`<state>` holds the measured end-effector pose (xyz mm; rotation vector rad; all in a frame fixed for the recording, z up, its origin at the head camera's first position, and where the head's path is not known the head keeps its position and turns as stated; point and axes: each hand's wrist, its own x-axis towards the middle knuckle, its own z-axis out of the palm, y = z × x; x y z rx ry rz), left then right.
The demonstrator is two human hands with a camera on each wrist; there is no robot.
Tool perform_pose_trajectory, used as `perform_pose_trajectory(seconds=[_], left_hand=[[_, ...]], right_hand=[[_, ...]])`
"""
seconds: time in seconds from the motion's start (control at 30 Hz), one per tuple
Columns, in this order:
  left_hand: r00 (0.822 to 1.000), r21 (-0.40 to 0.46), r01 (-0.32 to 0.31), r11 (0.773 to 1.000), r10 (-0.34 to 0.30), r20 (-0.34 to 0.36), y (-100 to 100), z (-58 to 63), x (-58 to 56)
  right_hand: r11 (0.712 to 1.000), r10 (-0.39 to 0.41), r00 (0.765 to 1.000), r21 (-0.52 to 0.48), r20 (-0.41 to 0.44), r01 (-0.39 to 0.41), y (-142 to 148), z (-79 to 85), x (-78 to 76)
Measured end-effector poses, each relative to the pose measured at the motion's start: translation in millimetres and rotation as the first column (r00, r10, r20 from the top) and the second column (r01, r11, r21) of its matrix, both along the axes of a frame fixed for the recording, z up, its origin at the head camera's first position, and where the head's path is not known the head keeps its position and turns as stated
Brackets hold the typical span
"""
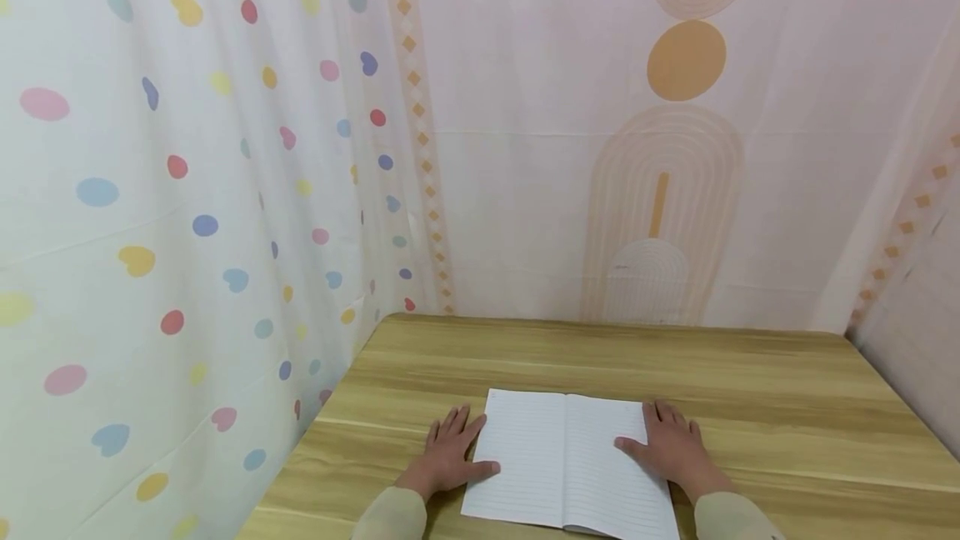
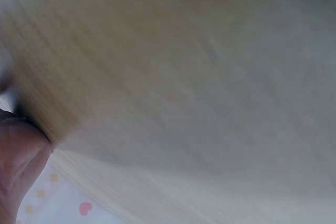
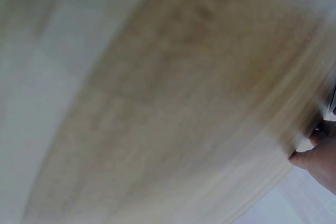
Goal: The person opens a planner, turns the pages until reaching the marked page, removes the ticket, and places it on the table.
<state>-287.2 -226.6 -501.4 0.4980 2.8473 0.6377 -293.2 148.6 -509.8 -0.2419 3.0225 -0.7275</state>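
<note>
An open notebook [image 1: 525, 457] with blank lined pages lies flat on the wooden table, its centre fold running toward the person. At its left edge rests my left hand [image 1: 448, 455], fingers spread on the tabletop and thumb on the left page. Across from it, my right hand [image 1: 672, 445] lies over the right edge, with the thumb on the right page. Only part of the left hand [image 2: 21, 156] enters the left wrist view. The right wrist view catches some of the right hand [image 3: 320, 162] at its border; the tabletop there is blurred.
The wood-grain table [image 1: 615, 357] extends behind and to both sides of the notebook. A dotted curtain [image 1: 225, 257] hangs along the left, and a pale curtain with arch patterns [image 1: 517, 215] hangs behind the far edge. Another pale surface [image 1: 926, 315] borders the right side.
</note>
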Motion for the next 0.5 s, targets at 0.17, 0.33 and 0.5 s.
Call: perform_pose_trajectory(seconds=[0.17,0.33,0.5], left_hand=[[1.000,-0.002,0.002,1.000,-0.002,-0.003,-0.6,-2.0,-0.7],[1.000,0.000,-0.001,1.000,0.001,-0.001,-1.1,-2.7,-1.2],[1.000,0.004,0.001,1.000,-0.001,-0.002,-1.2,-2.8,-1.3]], right_hand=[[1.000,0.004,1.000,-0.015,0.012,-0.004,0.3,-2.1,0.1],[1.000,0.004,1.000,-0.014,0.014,-0.004,-0.2,-1.8,0.0],[1.000,0.000,1.000,-0.010,0.011,0.000,-0.5,-2.5,-0.5]])
